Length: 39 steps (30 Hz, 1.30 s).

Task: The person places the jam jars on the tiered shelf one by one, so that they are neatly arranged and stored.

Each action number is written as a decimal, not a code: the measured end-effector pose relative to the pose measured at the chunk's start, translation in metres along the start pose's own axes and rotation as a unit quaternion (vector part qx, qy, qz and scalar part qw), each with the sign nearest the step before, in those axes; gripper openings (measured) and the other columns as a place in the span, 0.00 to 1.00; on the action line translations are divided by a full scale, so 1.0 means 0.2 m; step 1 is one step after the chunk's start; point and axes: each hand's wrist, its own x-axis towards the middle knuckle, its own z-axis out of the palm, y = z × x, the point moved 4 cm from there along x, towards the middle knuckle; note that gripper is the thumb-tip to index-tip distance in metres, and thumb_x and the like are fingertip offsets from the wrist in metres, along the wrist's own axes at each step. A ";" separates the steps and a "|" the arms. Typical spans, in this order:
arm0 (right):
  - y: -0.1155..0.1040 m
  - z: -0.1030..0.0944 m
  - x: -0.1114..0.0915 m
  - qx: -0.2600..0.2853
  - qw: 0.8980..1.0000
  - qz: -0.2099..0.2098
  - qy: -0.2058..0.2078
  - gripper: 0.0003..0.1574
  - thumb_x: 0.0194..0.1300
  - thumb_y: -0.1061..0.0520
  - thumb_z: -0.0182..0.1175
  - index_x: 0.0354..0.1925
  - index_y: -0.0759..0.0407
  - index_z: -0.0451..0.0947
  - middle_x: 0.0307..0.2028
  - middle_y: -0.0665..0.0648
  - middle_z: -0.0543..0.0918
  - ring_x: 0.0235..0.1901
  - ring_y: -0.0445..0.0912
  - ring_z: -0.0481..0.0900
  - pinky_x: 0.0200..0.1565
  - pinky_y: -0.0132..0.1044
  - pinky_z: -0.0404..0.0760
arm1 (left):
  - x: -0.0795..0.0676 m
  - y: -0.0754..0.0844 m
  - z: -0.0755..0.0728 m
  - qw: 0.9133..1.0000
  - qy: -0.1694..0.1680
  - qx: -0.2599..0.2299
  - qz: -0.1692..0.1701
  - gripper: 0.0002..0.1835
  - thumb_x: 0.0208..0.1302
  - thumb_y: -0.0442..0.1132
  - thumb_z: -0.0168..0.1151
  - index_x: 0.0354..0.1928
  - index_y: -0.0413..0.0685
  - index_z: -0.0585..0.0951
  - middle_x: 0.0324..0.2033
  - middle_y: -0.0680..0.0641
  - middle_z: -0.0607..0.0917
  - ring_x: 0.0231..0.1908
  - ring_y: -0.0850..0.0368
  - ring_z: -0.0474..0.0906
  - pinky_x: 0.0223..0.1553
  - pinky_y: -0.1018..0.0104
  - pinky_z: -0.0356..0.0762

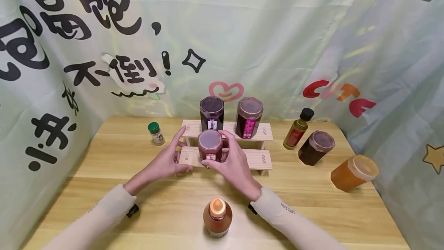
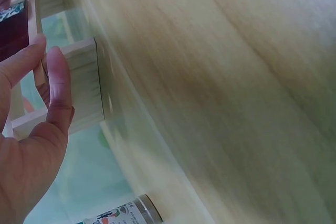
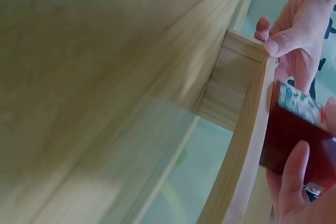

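Note:
A jar of dark red jam [image 1: 210, 146] with a pale lid and a label is at the lower step of a small two-tier wooden rack [image 1: 258, 159]. My right hand [image 1: 236, 161] grips this jar, thumb at the front and fingers round its right side. With my left hand [image 1: 168, 159] I hold the left end of the lower step, thumb at the front edge. The right wrist view shows the jar [image 3: 299, 140] right at the step's edge. On the upper step stand a dark purple jar [image 1: 212, 111] and a jar with a pink label [image 1: 249, 117].
A green-capped shaker [image 1: 156, 134] stands left of the rack. To the right are a black-capped bottle [image 1: 298, 128], a dark jar [image 1: 315, 147] and an amber jar [image 1: 354, 173]. A brown bottle with an orange cap [image 1: 217, 219] stands near the front. Printed cloth hangs around the table.

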 end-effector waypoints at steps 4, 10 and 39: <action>0.00 0.00 0.01 0.015 1.000 0.004 -0.016 0.60 0.54 0.56 0.89 0.76 0.60 0.66 0.52 0.61 0.85 0.38 0.47 0.87 0.39 0.38 0.90 | 0.01 0.01 -0.01 1.000 -0.004 -0.010 0.005 0.77 0.55 0.23 0.83 0.89 0.78 0.40 0.66 0.26 0.72 0.32 0.45 0.86 0.24 0.50 0.88; 0.00 0.03 0.01 0.067 0.997 0.013 -0.047 0.55 0.57 0.65 0.84 0.75 0.62 0.65 0.54 0.64 0.85 0.36 0.49 0.90 0.39 0.40 0.91 | 0.02 0.01 -0.01 1.000 -0.003 -0.006 0.013 0.77 0.54 0.22 0.84 0.89 0.77 0.40 0.66 0.26 0.72 0.32 0.45 0.87 0.24 0.50 0.89; -0.01 -0.08 0.00 0.088 0.994 0.036 -0.049 0.48 0.61 0.59 0.83 0.72 0.61 0.69 0.59 0.62 0.84 0.53 0.58 0.87 0.50 0.50 0.89 | 0.01 0.00 -0.01 0.998 0.014 0.048 0.026 0.77 0.52 0.29 0.88 0.90 0.70 0.41 0.67 0.28 0.77 0.23 0.52 0.81 0.21 0.60 0.83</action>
